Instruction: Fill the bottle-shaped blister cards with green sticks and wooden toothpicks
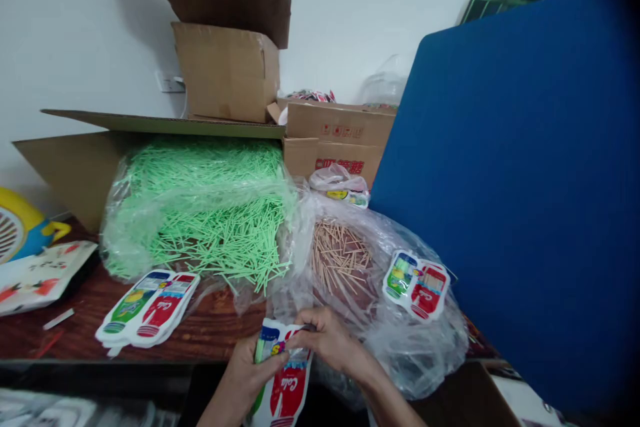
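At the table's front edge my left hand grips the left side of a bottle-shaped candy pouch printed in green and red with "Cola". The fingers of my right hand pinch its upper edge, near the top right. Behind my hands lies a loose pile of thin brown sticks on clear plastic. A heap of thin green sticks spills from a plastic bag to the left. Flat pouches of the same print are stacked on the left, and a pouch with sticks showing inside rests on plastic at right.
An open cardboard box surrounds the green heap. More cartons stand against the wall. A large blue panel leans along the right side. A yellow and blue fan and a printed packet are at far left.
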Demonstrator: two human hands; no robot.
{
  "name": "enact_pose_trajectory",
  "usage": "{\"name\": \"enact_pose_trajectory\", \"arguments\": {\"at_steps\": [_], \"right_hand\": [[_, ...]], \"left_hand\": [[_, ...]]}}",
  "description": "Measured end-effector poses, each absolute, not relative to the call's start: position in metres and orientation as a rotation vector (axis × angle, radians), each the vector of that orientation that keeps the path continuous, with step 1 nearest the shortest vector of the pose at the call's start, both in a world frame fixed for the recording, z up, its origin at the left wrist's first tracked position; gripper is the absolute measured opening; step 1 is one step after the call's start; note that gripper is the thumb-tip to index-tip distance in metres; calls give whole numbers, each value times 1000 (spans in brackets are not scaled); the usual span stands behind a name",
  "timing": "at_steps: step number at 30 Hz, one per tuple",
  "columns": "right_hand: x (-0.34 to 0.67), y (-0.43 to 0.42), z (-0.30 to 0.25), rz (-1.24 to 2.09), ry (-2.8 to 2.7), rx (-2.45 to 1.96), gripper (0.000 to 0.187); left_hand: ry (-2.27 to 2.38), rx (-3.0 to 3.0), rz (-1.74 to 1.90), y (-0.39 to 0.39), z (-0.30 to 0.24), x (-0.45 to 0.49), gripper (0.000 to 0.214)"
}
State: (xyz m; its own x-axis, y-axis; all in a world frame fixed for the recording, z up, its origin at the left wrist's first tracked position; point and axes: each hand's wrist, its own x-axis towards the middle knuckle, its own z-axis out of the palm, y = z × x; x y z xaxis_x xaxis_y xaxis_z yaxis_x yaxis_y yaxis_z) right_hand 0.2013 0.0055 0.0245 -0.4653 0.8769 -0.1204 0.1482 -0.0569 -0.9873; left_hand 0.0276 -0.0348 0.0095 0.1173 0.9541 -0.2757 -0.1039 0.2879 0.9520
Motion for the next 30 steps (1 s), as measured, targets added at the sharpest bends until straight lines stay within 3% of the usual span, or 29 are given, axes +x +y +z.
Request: {"name": "enact_pose_trajectory", "arguments": {"at_steps": [27,30], "right_hand": [[245,14,10,1212,-2086,-1075,32],[278,46,18,988,-2144,-1288,36]], "left_hand": [[1123,1063,905,-35,-13,44,36],[1097,1074,816,-38,-9,44,36]]}}
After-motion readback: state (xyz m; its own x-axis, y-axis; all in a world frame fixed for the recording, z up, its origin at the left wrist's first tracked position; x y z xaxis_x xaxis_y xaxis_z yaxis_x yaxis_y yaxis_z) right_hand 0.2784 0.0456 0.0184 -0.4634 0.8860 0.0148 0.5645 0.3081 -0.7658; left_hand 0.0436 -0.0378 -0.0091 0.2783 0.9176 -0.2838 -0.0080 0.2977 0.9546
